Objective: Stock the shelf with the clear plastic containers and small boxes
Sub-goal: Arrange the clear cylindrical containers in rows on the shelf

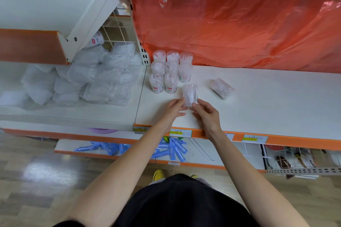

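Both hands grip one clear plastic cylindrical container (pixel 190 95) filled with white pieces: the left hand (pixel 175 109) pinches its lower left side and the right hand (pixel 205 113) curls thumb and fingers round its lower right side. It stands upright just in front of the cluster of upright clear plastic containers (pixel 170 72) on the white shelf board (pixel 267 101); whether its base touches the board cannot be told. To the right of that cluster another clear plastic container lies on its side (pixel 221 88), to its left sits a heap of flat clear plastic boxes (pixel 96 79), and behind it hangs an orange plastic sheet (pixel 239 29).
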A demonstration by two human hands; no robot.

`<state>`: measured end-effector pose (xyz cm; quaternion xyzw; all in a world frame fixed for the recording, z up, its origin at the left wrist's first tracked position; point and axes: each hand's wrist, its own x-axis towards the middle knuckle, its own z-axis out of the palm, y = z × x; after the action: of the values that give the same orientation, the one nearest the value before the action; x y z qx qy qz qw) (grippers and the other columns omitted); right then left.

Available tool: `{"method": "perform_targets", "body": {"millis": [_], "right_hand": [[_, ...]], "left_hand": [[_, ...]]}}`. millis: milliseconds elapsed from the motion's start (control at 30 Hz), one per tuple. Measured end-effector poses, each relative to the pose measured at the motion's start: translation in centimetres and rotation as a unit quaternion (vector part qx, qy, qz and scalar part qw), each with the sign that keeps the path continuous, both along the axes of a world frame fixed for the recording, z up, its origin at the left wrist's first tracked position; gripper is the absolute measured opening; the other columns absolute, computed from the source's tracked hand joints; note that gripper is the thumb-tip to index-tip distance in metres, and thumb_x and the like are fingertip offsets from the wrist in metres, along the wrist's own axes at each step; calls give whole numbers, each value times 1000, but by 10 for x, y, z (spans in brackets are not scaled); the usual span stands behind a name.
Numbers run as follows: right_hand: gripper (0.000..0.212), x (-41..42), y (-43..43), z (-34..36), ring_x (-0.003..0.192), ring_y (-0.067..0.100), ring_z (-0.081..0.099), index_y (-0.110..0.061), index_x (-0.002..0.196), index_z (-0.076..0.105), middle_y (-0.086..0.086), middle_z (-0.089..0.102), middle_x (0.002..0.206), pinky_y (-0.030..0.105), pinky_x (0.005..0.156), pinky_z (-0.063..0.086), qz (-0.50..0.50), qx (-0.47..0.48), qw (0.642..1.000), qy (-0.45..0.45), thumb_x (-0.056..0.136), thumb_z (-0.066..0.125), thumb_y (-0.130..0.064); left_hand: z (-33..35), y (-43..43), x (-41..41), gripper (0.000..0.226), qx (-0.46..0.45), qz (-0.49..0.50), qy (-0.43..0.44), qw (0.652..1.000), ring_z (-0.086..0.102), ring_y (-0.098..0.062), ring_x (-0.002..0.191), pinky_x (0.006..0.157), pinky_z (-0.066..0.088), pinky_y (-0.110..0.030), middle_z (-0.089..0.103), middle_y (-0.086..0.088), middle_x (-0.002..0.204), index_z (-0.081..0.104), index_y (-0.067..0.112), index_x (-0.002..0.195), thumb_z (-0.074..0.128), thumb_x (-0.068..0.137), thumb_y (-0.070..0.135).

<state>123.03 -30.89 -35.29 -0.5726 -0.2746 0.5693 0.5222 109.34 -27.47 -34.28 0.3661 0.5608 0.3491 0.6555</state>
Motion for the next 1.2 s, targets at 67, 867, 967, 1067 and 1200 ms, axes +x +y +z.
{"method": "perform_targets", "body": {"millis": [67, 867, 967, 1067, 1200], "right_hand": [[29, -1, 1, -1, 92, 17, 67, -11, 113, 68, 15, 72, 107, 22, 75, 54, -17, -7, 1000, 13, 85, 76, -15], [38, 2, -1, -1, 102, 18, 70, -5, 122, 64, 6, 75, 107, 27, 92, 55, 45, 24, 999, -13, 85, 74, -8], [43, 3, -2, 0, 104, 18, 69, -8, 124, 63, 6, 74, 109, 28, 93, 54, 54, 31, 998, -24, 83, 76, -11], [43, 5, -3, 2, 104, 17, 69, -10, 127, 62, 7, 74, 110, 27, 91, 54, 63, 42, 997, -8, 85, 74, -8], [40, 8, -4, 3, 106, 19, 68, -9, 127, 62, 8, 73, 112, 26, 92, 54, 72, 57, 996, 4, 88, 69, -4]], "left_hand": [[2, -2, 2, 27, 1, -2, 10, 1000, 63, -16, 103, 91, 51, -35, 65, 0, 107, 58, 11, 116, 52, 100, 31], [2, 0, -6, 43, 6, -22, -3, 1000, 65, -20, 109, 93, 51, -34, 65, -10, 122, 51, 4, 127, 57, 97, 34], [1, -3, -8, 44, 27, -30, -4, 999, 64, -20, 111, 95, 52, -36, 66, -11, 121, 56, 2, 125, 63, 93, 32], [1, -5, -9, 31, 45, -43, 5, 998, 63, -16, 110, 95, 52, -33, 68, -9, 118, 64, 9, 119, 63, 94, 27], [2, -1, -11, 23, 43, -57, -5, 997, 63, -17, 109, 95, 50, -32, 68, -8, 118, 63, 17, 119, 58, 97, 24]]}}
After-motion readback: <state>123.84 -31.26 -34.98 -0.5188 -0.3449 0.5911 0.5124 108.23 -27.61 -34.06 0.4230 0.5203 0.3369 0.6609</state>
